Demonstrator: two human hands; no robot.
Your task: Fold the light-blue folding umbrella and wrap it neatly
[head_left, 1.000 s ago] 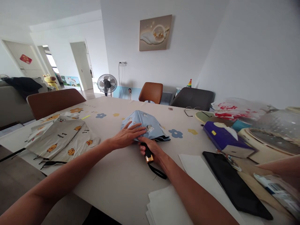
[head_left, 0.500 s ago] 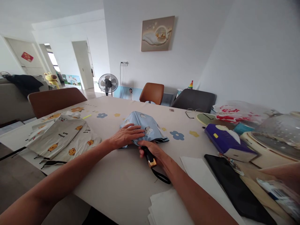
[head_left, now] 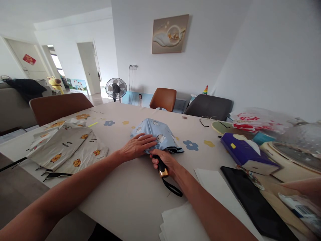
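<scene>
A light blue folding umbrella (head_left: 160, 132) with small animal prints lies collapsed on the table (head_left: 130, 197). My left hand (head_left: 136, 146) rests flat on its near fabric, fingers stretched out and pressing the folds down. My right hand (head_left: 167, 160) is wrapped round the umbrella's black handle (head_left: 162, 167), which ends in a gold band. A black wrist strap (head_left: 173, 189) trails from the handle toward me.
A grey umbrella with yellow prints (head_left: 67, 147) lies at the left. White paper sheets (head_left: 183, 221), a black tablet (head_left: 250, 197), a purple tissue box (head_left: 247, 154), glasses (head_left: 207, 120) and plastic bags (head_left: 258, 118) crowd the right. Another person's arm (head_left: 303, 187) shows at far right. Chairs (head_left: 60, 107) ring the table.
The hands and the blue umbrella have barely shifted. My left hand slid slightly along the fabric, and my right hand keeps its grip on the handle.
</scene>
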